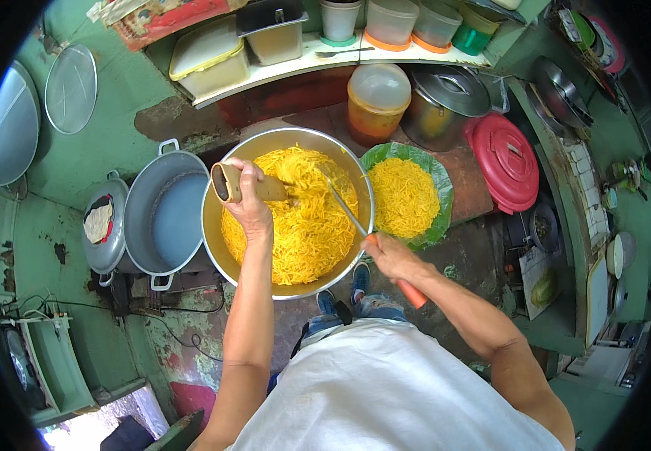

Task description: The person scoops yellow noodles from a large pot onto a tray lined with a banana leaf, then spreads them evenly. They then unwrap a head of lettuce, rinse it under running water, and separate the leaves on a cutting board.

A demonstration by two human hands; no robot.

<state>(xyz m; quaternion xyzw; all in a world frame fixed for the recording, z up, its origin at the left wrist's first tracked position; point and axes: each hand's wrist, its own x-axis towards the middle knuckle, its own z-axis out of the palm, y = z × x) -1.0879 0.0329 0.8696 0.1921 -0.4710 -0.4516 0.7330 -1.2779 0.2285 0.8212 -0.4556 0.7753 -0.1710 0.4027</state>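
A large metal basin (366,237) of yellow noodle-like strands (303,248) stands in front of me. My left hand (250,197) grips a hollow tan tube (272,188), apparently bamboo, over the basin's left half. Its far end meets a raised clump of strands. With my right hand (396,256) I hold the orange handle (411,293) of a metal utensil at the basin's right rim. The utensil's shaft (348,209) slants into the food, and strands hide its tip. Right of the basin, more yellow strands (404,197) lie on a green leaf (443,189).
A deep pot (173,220) holding cloudy liquid stands left, beside a lidded pot (103,248) with a cloth on it. Behind are an orange-tinted bucket (379,107) and a lidded steel pot (444,107). A red plastic lid (506,163) is at right. An overhead shelf (280,70) carries tubs.
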